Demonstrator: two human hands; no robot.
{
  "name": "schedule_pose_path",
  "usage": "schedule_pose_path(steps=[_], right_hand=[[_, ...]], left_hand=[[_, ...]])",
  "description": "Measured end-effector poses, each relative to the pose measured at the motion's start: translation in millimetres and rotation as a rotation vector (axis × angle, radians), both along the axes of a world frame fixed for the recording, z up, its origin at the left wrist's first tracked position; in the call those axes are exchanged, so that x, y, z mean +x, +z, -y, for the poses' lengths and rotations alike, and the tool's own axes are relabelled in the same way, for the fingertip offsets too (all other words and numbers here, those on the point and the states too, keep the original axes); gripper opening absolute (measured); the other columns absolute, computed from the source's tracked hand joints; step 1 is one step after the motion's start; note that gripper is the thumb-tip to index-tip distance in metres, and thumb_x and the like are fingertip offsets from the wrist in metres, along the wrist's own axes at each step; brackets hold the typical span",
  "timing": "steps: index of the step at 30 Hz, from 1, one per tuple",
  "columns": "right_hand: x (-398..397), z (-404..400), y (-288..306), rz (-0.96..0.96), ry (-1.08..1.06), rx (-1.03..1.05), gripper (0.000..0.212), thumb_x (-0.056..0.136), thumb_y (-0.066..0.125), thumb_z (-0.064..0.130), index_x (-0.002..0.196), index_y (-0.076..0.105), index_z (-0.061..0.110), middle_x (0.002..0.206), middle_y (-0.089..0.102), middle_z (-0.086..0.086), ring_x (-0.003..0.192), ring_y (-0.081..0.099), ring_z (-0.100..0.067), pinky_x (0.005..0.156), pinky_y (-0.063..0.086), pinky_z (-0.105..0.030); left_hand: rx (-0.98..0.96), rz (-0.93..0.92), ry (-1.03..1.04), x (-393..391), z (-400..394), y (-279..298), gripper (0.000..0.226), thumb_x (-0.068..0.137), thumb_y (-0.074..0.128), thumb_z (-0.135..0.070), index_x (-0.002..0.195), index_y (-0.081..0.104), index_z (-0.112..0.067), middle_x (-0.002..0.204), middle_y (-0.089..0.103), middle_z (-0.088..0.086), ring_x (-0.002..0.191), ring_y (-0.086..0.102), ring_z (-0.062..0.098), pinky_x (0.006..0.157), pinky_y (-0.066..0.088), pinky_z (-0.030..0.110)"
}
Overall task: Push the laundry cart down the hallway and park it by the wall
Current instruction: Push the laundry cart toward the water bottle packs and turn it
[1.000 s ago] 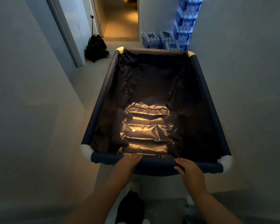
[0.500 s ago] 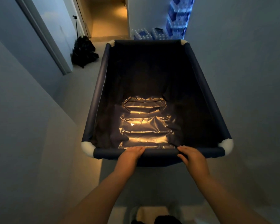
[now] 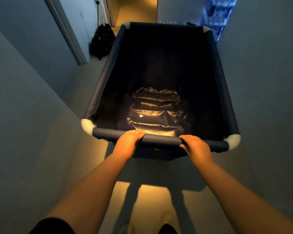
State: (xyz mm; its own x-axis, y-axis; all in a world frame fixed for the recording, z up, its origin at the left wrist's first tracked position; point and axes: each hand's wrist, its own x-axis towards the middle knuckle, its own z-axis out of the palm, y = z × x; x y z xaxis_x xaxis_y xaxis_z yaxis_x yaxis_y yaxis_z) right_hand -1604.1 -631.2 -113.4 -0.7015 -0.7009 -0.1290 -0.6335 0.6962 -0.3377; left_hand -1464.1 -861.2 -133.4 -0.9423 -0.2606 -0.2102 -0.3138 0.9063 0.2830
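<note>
While both arms reach straight forward from the bottom of the view, the left hand (image 3: 129, 142) and the right hand (image 3: 196, 146) sit side by side on the near rail (image 3: 161, 139) of the laundry cart (image 3: 107, 71). The left hand's fingers (image 3: 137, 133) are curled over the top of the padded navy tube, wrapped round it in a grip. The right hand's fingers (image 3: 186, 137) curl over the same tube further right, also gripping it, with a bare stretch of rail between the two hands.

The cart fills the middle of the hallway, its long sides running away from the person. It is a navy fabric bin on a tube frame with white corner fittings (image 3: 87, 125), and it holds nothing but its own liner (image 3: 155, 112), which is wrinkled and catches a warm glare at the bottom. The grey left wall (image 3: 20, 92) stands a little apart from the cart's left side, with a strip of floor (image 3: 85, 81) between them; the right wall (image 3: 267, 85) lies close along the cart's right side, though contact cannot be judged.

Beyond the cart's far left corner a black bag (image 3: 101, 41) rests on the floor next to a door frame (image 3: 66, 31). Past the far right corner, stacked packs of bottled water (image 3: 216, 16) stand against the right wall. A warmly lit passage (image 3: 137, 12) opens straight ahead.
</note>
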Motion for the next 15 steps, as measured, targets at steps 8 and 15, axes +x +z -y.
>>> schedule_pose_path(steps=[8,15], right_hand=[[-76.8,22.7,1.7,-0.012,0.130,0.120,0.026,0.089,0.056,0.025,0.115,0.052,0.024,0.118,0.062,-0.002,0.108,0.056,-0.027,0.077,0.052,-0.041],[-108.4,30.1,4.3,-0.031,0.153,0.066,0.026,0.086,0.061,0.021,0.112,0.057,0.020,0.114,0.064,-0.004,0.104,0.059,-0.026,0.079,0.050,-0.038]], left_hand=[[-0.044,-0.115,0.181,-45.5,-5.3,1.8,0.058,0.083,0.051,0.002,0.135,0.043,-0.022,0.134,0.054,0.007,0.122,0.049,0.026,0.102,0.042,0.038],[0.043,-0.158,0.258,-64.4,-14.5,1.0,0.048,0.088,0.052,-0.002,0.133,0.048,-0.018,0.136,0.054,0.009,0.123,0.049,0.027,0.105,0.040,0.035]])
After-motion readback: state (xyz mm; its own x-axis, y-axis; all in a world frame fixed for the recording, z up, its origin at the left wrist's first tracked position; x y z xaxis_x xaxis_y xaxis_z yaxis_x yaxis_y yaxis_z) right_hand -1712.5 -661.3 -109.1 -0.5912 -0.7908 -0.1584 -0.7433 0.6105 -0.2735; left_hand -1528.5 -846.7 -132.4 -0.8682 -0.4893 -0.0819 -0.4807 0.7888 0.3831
